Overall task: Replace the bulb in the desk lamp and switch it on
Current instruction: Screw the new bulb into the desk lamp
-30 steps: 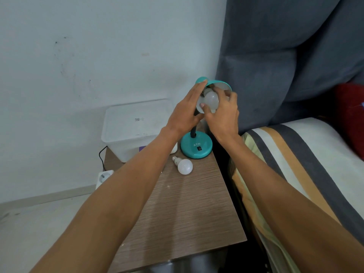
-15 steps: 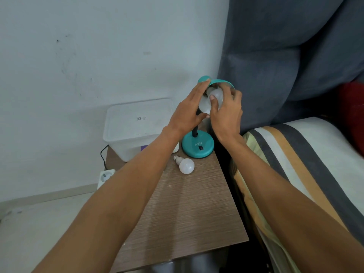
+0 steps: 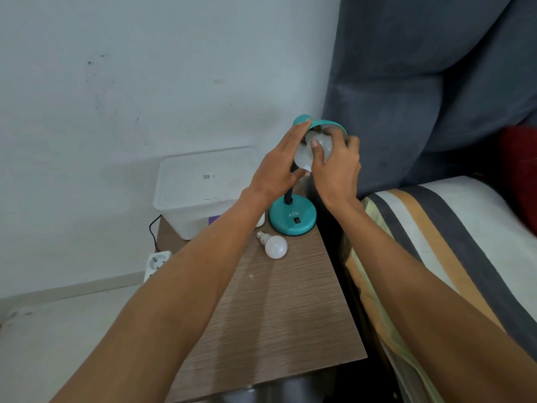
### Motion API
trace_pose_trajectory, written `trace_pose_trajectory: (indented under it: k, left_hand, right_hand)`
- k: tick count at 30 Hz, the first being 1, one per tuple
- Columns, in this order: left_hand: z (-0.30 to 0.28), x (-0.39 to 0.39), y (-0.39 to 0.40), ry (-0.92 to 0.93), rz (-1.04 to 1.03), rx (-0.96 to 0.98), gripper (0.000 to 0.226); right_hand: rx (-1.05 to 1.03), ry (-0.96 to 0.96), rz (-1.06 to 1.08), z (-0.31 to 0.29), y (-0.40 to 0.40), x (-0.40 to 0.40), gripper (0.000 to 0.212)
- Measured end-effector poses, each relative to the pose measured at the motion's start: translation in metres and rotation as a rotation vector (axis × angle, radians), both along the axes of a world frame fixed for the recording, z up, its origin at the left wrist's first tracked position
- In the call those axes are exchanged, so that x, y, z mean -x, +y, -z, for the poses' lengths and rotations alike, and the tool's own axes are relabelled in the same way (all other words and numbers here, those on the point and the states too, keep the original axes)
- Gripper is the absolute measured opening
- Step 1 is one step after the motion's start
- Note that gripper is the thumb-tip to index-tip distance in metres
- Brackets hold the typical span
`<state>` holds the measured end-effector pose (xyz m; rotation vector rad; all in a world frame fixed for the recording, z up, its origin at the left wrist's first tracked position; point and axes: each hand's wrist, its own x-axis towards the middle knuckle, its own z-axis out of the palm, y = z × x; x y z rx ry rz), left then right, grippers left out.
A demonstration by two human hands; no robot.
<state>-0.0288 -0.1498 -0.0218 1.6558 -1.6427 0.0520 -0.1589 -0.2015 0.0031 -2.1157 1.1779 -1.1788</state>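
A teal desk lamp stands at the back of the wooden bedside table; its round base (image 3: 292, 218) carries a black switch and its shade (image 3: 327, 123) tilts towards me. My left hand (image 3: 277, 167) presses flat against the left side of the shade. A white bulb (image 3: 305, 154) sits in the shade's mouth, and my right hand (image 3: 334, 167) is wrapped around it, thumb across its front. The socket is hidden. A second white bulb (image 3: 274, 245) lies loose on the table just in front of the base.
A white lidded plastic box (image 3: 200, 190) stands at the table's (image 3: 276, 315) back left. A white power strip (image 3: 157, 263) with a black cable lies on the floor by the wall. A striped mattress (image 3: 436, 242) and grey cushions border the right side.
My right hand has turned on the bulb, the thumb sliding from its lower edge up across its front. The left hand has stayed on the shade.
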Motion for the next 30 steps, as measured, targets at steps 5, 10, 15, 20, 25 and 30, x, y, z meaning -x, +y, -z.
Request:
trace_pose_trajectory:
  k: [5,10,15,20,25,30]
  left_hand:
    - [0.0003,-0.0017,0.0006,-0.002,-0.009,-0.005,0.092]
    - [-0.0016,0.0012,0.0028,0.004,0.002,-0.003,0.089]
    - [-0.0002,-0.0011,0.0014,0.032,0.003,-0.007,0.091]
    - [-0.0013,-0.0001,0.0016,0.025,0.003,-0.011,0.089]
    - [-0.0022,0.0007,0.0032,0.012,-0.004,-0.019,0.088]
    - [0.0003,-0.0009,0.0009,0.016,-0.003,-0.021,0.088]
  right_hand:
    - [-0.050,0.082,-0.033,0.0063,-0.0073,0.0020,0.057]
    - [-0.116,0.002,0.063,0.0017,-0.0088,0.0003,0.048]
    - [0.054,0.019,-0.055,0.0021,-0.0101,0.0022,0.039]
    - [0.006,0.121,-0.071,0.0079,-0.0092,0.0047,0.057]
    - [-0.111,-0.045,0.003,0.0021,-0.0067,0.0025,0.048]
    - [0.027,0.016,-0.059,0.0078,-0.0029,-0.0004,0.043]
